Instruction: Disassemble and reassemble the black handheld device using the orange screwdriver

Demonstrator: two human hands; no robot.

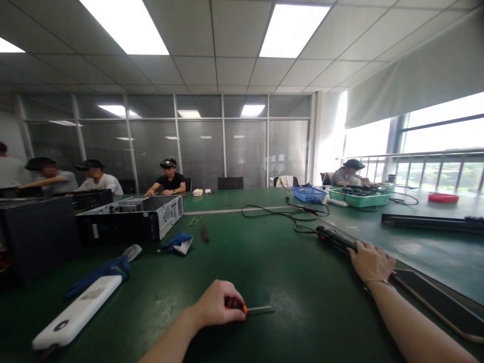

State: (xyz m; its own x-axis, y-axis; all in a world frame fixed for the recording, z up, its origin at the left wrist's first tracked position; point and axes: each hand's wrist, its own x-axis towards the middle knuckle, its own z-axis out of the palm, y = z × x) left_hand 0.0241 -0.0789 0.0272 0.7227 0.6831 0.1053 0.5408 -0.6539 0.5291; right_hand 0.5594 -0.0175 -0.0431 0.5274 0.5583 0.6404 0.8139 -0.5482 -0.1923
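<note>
My left hand (220,304) is closed around the handle of a screwdriver (260,308), low over the green table. An orange collar shows at its fingertips, and the metal shaft points right. On the right, my right hand (372,262) is wrapped over the near end of a black corded tool (335,238). That tool lies on the table, its black cord (298,217) trailing away from the far end. My right fingertips are partly hidden, and the exact kind of tool cannot be made out. Close beside my right wrist is a dark flat slab (440,301) like a phone.
An open computer case (130,222) and a dark tower (36,237) stand at left. Nearer lie a white elongated device (81,310) and blue cloth (177,242). A blue basket (309,194), green basket (357,198) and red dish (443,198) sit right. Several people work around the table.
</note>
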